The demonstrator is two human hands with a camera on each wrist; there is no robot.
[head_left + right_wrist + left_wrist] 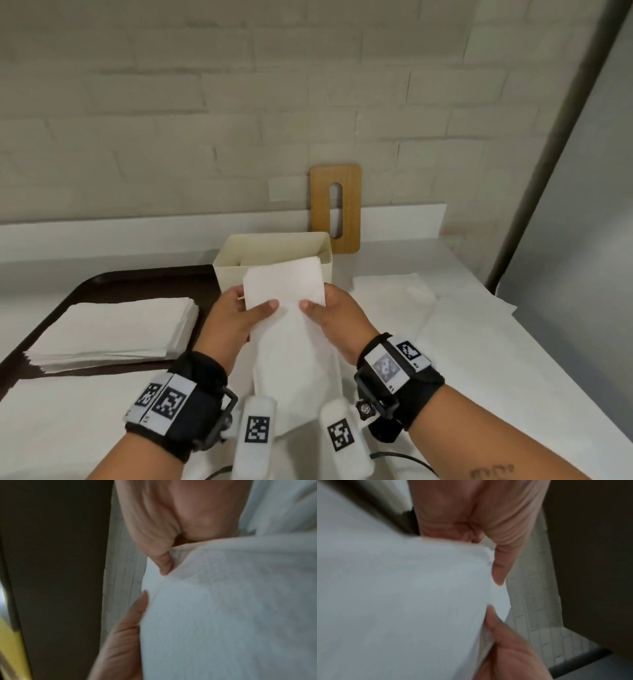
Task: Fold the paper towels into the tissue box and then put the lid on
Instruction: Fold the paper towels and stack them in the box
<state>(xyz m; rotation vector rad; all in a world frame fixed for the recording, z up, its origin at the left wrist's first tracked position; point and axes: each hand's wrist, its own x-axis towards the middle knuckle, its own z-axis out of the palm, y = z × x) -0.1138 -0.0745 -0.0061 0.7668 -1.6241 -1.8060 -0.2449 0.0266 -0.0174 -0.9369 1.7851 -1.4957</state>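
Note:
Both hands hold one white paper towel (286, 287) in the air just in front of the cream tissue box (274, 251). My left hand (236, 315) pinches its left edge, thumb on top. My right hand (334, 313) pinches the right edge the same way. The towel's lower part hangs down toward me. In the left wrist view the towel (402, 601) fills the frame between thumb and fingers (500, 568); the right wrist view shows the towel (223, 608) pinched likewise. The wooden lid (335, 209) with a slot leans upright against the wall behind the box.
A stack of paper towels (113, 334) lies on a dark tray (102, 284) at the left. A loose sheet (411, 294) lies flat on the white counter right of the box. A grey pole (548, 144) runs up at the right edge.

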